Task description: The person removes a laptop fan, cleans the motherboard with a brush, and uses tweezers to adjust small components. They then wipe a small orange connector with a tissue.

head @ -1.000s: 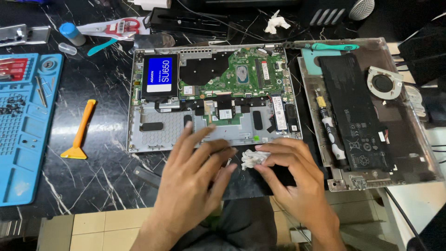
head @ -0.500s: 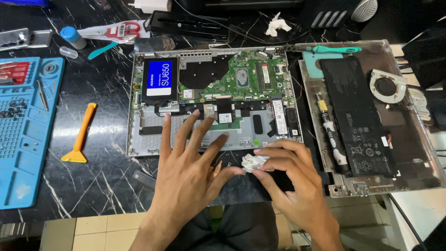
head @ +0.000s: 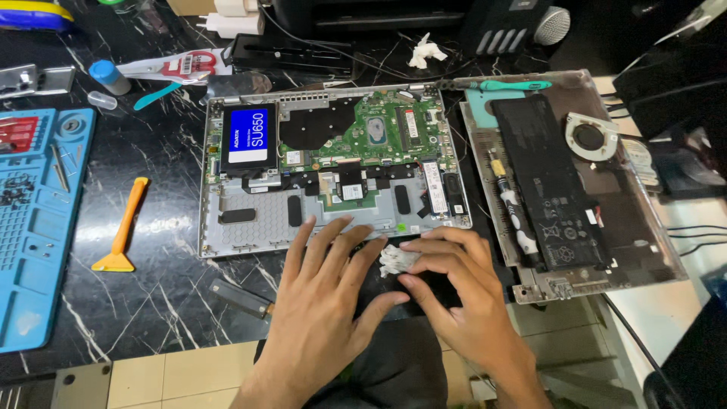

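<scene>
Right hand (head: 454, 291) curls its fingers onto a crumpled white tissue wad (head: 395, 260), pinning it against a flat black part at the near edge of the opened laptop chassis (head: 250, 220). Left hand (head: 326, 303) lies flat beside it, fingers splayed wide, gripping nothing. Just beyond sits the green motherboard (head: 363, 140), and to its left a black rectangular drive with a glossy blue label (head: 248, 138). Off to the right, the matte black battery (head: 549, 182) rests in the grey bottom cover (head: 636, 250). Far left on the marbled black table (head: 159, 227): an orange plastic pry tool (head: 121, 235) and a blue ridged silicone mat (head: 38, 227).
</scene>
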